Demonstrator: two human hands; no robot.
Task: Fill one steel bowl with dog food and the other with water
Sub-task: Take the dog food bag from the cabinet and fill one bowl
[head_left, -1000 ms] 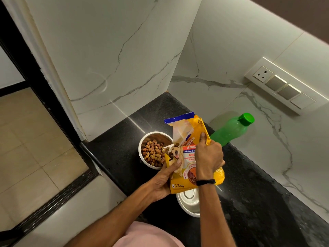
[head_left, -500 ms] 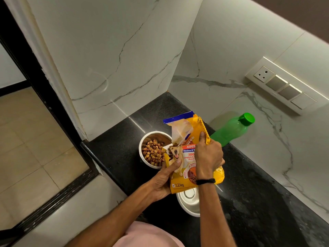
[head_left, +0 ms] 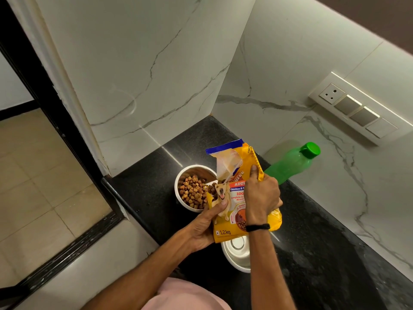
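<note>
A yellow dog food bag [head_left: 232, 193] with a torn-open top is held over the black counter, tilted toward a steel bowl [head_left: 186, 174] that holds brown kibble [head_left: 192, 193]. My left hand [head_left: 204, 227] grips the bag's lower left corner. My right hand [head_left: 261, 198] grips its upper right side, thumb on the edge. A second steel bowl [head_left: 237, 256] sits nearer me, partly hidden under the bag; the part that shows looks empty. A green bottle [head_left: 292, 163] with a green cap stands behind the bag by the wall.
The black counter [head_left: 324, 253] ends in a corner of white marble walls. A switch panel [head_left: 357, 108] is on the right wall. The counter's left edge drops to a tiled floor [head_left: 33, 186] beyond a dark door frame.
The bag and both hands have stayed almost in place over the kibble bowl; the view has barely shifted.
</note>
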